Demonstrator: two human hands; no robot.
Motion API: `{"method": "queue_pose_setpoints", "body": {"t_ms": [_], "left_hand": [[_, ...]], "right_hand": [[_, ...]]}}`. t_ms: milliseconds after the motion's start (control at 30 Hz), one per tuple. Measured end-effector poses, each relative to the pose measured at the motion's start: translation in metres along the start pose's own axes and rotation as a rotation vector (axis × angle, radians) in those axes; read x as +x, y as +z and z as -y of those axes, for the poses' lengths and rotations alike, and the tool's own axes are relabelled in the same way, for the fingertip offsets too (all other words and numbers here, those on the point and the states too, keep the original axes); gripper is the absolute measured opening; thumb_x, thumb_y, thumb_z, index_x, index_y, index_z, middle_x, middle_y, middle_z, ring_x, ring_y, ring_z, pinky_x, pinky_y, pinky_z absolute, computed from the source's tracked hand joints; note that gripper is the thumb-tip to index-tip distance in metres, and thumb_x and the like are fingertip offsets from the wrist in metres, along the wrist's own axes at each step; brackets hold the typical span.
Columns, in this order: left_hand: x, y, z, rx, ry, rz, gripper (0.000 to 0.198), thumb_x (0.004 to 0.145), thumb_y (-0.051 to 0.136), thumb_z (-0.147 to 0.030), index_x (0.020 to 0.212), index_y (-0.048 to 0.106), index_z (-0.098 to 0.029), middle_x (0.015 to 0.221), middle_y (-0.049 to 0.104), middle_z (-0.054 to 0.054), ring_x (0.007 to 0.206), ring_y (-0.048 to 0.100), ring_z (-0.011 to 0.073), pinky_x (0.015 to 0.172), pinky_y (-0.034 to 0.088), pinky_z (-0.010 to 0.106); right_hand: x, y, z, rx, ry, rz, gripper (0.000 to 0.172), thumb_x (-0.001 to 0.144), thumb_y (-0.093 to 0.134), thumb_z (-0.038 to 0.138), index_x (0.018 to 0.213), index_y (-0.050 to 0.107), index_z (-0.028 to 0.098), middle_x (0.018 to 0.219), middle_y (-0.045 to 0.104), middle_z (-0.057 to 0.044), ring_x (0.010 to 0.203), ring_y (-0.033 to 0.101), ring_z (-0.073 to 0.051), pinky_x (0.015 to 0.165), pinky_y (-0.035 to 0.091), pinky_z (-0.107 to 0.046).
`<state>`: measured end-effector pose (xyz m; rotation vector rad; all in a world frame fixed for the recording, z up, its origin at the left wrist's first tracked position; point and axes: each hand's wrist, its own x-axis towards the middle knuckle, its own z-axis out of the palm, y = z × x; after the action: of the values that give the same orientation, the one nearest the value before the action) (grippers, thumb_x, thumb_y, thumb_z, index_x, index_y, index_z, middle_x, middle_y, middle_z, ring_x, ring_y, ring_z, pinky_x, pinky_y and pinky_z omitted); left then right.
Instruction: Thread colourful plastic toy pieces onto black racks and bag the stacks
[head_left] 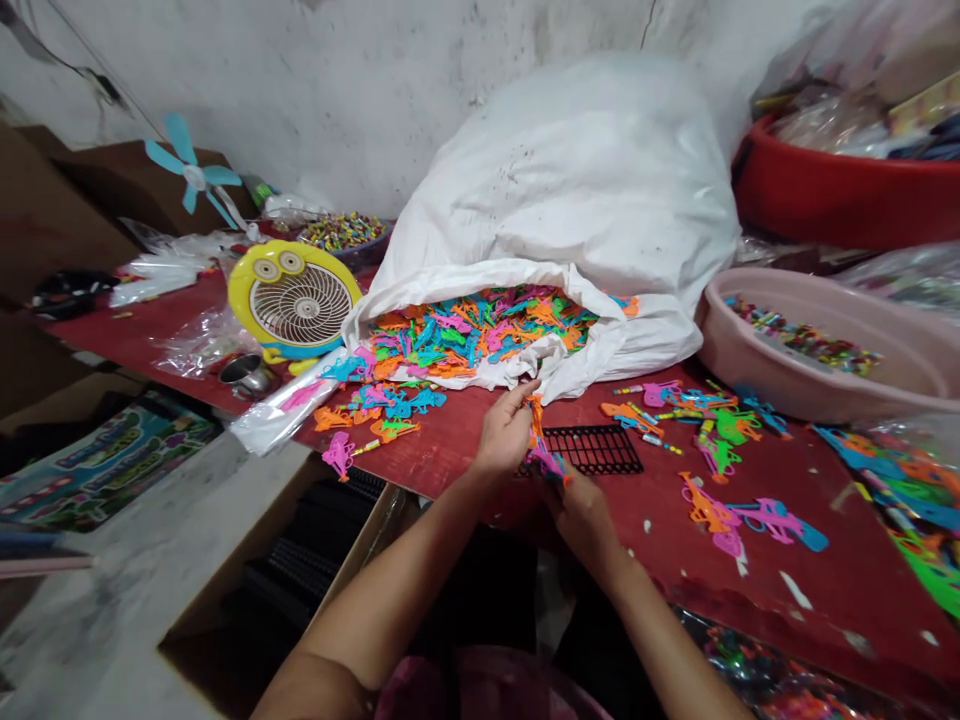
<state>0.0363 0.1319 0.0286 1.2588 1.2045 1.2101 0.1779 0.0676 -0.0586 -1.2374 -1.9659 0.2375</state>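
Observation:
Both hands meet at the table's front edge, around a small bunch of orange, pink and blue plastic toy pieces [541, 445]. My left hand [504, 428] is closed on the upper, orange end. My right hand [586, 510] grips the lower end, its fingertips partly hidden. Just behind them lies a black plastic grid [596, 450] on the red tabletop [465, 440]. Beyond it a big white sack [570, 190] lies on its side, its mouth towards me. Many mixed-colour toy pieces [480, 325] fill that opening. More loose pieces [397, 400] lie to the left of my hands.
At left stand a yellow fan [304, 305], a metal cup [247, 376] and a clear plastic bag [281, 405]. On the right are a pink basin [825, 390], a red tub [847, 190] and scattered toys [772, 520]. An open carton [360, 560] with black grids sits below.

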Motion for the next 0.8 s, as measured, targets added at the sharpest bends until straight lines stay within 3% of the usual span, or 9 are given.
{"method": "queue_pose_setpoints", "body": {"t_ms": [133,233,500,667,800], "left_hand": [[0.0,-0.002,0.0,-0.056,-0.067,0.014,0.062,0.08,0.049,-0.016,0.141,0.051,-0.026,0.105,0.07,0.002,0.069,0.06,0.0138,0.071,0.051,0.027],[0.0,-0.004,-0.001,-0.061,-0.079,0.009,0.064,0.079,0.049,-0.015,0.142,0.047,-0.025,0.106,0.069,0.002,0.069,0.059,0.0118,0.067,0.049,0.023],[-0.003,-0.007,-0.008,0.062,-0.046,0.062,0.052,0.08,0.046,-0.011,0.128,0.062,-0.024,0.112,0.068,0.002,0.087,0.063,0.0152,0.084,0.051,0.026],[-0.001,-0.01,-0.007,0.147,0.002,0.082,0.049,0.082,0.045,-0.011,0.126,0.063,-0.025,0.122,0.066,0.001,0.1,0.063,0.018,0.093,0.05,0.031],[-0.002,-0.016,-0.008,0.209,0.114,0.126,0.043,0.09,0.048,-0.021,0.132,0.058,-0.026,0.135,0.059,0.004,0.123,0.055,0.0214,0.107,0.043,0.038]], "right_hand": [[0.001,0.002,-0.004,-0.093,-0.02,-0.037,0.023,0.098,0.044,0.029,0.084,0.061,0.022,0.072,0.066,-0.006,0.065,0.062,-0.02,0.058,0.042,-0.03],[0.001,0.002,-0.005,-0.165,0.006,-0.013,0.031,0.099,0.042,0.032,0.076,0.059,0.021,0.066,0.064,-0.005,0.059,0.06,-0.019,0.056,0.039,-0.029],[0.009,-0.003,0.027,-0.353,0.124,0.107,0.024,0.093,0.039,0.01,0.095,0.063,0.017,0.081,0.067,-0.006,0.073,0.064,-0.017,0.063,0.036,-0.026],[0.023,-0.013,0.038,-0.357,0.282,0.28,0.021,0.094,0.044,0.015,0.095,0.064,0.017,0.081,0.068,-0.007,0.077,0.066,-0.018,0.063,0.035,-0.026],[0.027,-0.015,0.04,-0.355,0.339,0.343,0.022,0.095,0.042,0.016,0.096,0.064,0.018,0.086,0.07,-0.008,0.077,0.067,-0.018,0.062,0.034,-0.027]]}}
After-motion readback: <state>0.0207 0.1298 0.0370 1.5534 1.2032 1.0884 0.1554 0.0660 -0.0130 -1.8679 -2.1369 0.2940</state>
